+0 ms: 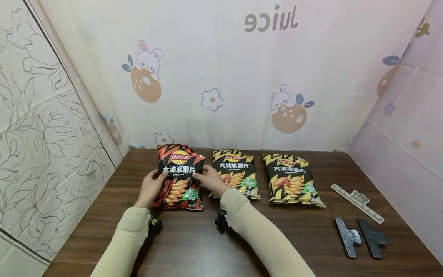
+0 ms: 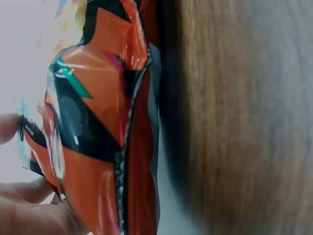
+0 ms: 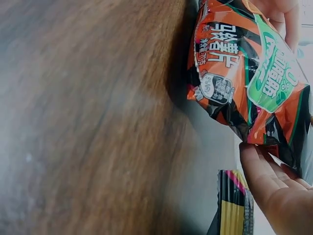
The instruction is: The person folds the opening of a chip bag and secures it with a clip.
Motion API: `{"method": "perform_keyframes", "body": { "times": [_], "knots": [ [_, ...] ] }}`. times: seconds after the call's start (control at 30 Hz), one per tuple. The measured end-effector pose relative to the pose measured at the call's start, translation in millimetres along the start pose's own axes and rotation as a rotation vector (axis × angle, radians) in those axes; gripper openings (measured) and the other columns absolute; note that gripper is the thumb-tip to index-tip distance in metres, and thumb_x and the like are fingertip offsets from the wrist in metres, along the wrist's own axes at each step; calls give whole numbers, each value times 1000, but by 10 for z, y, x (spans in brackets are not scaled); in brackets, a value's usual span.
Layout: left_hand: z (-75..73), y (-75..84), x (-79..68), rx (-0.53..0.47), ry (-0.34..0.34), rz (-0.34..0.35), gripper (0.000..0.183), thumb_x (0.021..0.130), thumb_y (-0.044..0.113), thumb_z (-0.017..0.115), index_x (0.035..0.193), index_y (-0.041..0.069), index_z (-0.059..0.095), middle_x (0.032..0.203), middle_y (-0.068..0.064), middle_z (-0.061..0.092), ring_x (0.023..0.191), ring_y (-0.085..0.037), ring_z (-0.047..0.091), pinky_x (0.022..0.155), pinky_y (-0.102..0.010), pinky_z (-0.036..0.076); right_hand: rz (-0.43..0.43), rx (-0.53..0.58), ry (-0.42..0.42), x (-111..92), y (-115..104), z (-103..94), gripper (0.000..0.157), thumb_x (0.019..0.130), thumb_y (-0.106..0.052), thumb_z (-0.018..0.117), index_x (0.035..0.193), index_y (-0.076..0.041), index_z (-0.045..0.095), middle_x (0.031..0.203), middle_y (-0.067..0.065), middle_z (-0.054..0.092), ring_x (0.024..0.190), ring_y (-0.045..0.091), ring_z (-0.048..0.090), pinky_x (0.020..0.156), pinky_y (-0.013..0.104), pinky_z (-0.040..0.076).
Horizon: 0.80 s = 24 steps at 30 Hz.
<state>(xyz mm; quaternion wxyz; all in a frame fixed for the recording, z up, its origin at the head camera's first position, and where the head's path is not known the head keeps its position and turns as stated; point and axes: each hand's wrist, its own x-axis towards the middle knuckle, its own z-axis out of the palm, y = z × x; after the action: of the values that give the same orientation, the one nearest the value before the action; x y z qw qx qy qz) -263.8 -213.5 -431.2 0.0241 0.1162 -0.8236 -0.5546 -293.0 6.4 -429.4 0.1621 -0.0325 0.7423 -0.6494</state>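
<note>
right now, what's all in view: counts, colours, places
table: 1, brown, underneath
red bag: 1, red-black, table's left
yellow bags: 2, yellow-black, right of red bag
pale clip: 1, cream, table's right
grey clip: 1, grey, nearer front
black clip: 1, black, beside grey clip
backdrop: count unclear, pale, around table
cameras: 2, black, on wrists
sleeves: 2, pale, front
left grip: 1, bare, on red bag
right grip: 1, bare, on red bag

Soft light is filling the head view, the table catching a sheen; in both wrist views it is blurring, the bag glinting.
</note>
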Motion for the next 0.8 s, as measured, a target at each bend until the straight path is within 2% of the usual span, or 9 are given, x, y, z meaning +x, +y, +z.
{"method": "perform_keyframes", "body": {
  "times": [0.13, 0.37, 0.8],
  "knots": [
    [-2, -11, -9, -20, -18, -5, 76, 96, 54, 53, 148, 0, 37, 144, -23, 46, 124, -32, 49, 99, -43, 44, -18, -14, -15, -24, 24, -23, 55, 97, -26, 64, 141, -3, 42, 142, 23, 50, 124, 32, 57, 95, 42, 53],
    [0, -16, -39, -23, -58, -16, 75, 98, 50, 53, 150, 1, 33, 149, -23, 40, 134, -35, 42, 110, -50, 37, -43, -17, -24, -127, 8, -51, 52, 96, -24, 64, 139, -3, 43, 138, 22, 53, 120, 31, 60, 93, 41, 54],
    [24, 16, -143, -2, -100, -4, 76, 98, 52, 52, 151, 1, 30, 149, -24, 40, 133, -35, 43, 109, -52, 37, -64, -19, -56, -239, 78, -145, 57, 96, -24, 64, 143, -4, 39, 141, 24, 51, 120, 32, 60, 93, 40, 54]
  ]
}}
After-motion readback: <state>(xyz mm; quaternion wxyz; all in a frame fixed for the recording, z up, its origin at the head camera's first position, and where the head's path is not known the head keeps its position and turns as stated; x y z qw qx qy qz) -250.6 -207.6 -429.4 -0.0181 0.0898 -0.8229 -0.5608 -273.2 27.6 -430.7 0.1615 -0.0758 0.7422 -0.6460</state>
